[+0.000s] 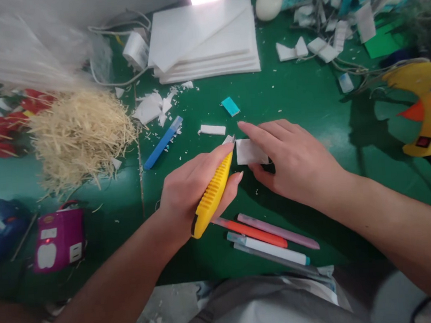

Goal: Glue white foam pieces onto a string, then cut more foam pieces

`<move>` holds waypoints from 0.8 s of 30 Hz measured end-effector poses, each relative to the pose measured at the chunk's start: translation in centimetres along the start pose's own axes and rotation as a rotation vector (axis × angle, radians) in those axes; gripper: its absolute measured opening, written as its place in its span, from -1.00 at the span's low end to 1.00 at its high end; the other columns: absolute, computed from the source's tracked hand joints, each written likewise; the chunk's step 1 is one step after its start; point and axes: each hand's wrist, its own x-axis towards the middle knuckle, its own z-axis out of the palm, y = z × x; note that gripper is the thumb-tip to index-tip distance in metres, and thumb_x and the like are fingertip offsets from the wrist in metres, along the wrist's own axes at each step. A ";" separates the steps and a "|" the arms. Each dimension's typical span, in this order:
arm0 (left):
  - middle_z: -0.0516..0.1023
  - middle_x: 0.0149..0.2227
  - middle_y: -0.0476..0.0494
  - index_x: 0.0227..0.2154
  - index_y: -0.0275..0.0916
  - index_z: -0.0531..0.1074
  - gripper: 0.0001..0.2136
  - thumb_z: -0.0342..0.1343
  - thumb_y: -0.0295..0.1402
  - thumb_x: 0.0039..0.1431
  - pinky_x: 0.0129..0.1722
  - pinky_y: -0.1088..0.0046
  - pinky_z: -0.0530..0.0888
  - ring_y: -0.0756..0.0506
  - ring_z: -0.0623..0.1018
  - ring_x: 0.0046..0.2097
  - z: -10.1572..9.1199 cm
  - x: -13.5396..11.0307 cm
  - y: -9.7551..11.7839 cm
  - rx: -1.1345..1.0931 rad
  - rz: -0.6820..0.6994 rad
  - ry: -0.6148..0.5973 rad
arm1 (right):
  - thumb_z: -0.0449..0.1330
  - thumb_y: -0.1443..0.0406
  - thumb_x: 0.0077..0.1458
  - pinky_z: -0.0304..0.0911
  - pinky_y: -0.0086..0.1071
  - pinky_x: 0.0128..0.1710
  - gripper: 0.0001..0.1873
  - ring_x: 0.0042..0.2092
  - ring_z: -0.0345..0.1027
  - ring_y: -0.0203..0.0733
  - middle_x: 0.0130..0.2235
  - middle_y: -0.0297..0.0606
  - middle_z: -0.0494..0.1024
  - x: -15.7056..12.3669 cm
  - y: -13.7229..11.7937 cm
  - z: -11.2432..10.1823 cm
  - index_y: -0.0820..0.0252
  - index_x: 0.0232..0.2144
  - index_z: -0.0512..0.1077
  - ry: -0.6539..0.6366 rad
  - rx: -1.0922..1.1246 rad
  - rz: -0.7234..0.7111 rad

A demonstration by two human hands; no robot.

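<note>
My left hand (187,186) is closed round a yellow utility knife (213,192). The knife's tip points away from me, at the left edge of a small white foam piece (250,151). A narrow white sliver (227,140) shows just left of that tip. My right hand (294,154) holds the foam piece on the green table, thumb at its near edge and index finger reaching past its far edge; the fingers cover its right side. Beyond the hands lie a white strip (212,129) and a small blue block (230,106).
Several markers (259,233) lie near the table edge, a blue one (163,143) at left. White foam sheets (204,37) are stacked behind, under a bright lamp. A yellow glue gun (427,98) with a lit light is right; straw (83,138) and a purple box (58,240) are left.
</note>
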 end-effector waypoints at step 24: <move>0.77 -0.13 -0.10 0.09 -0.20 0.49 -0.74 0.16 -0.36 0.39 -0.16 0.47 0.69 -0.09 0.76 -0.22 0.0 0.1 -0.1 0.033 -0.018 -0.065 | 0.11 0.36 0.23 0.45 0.01 0.02 -0.36 0.06 0.49 0.15 0.08 0.15 0.64 0.1 -0.2 0.1 0.43 0.34 0.37 0.014 -0.006 0.007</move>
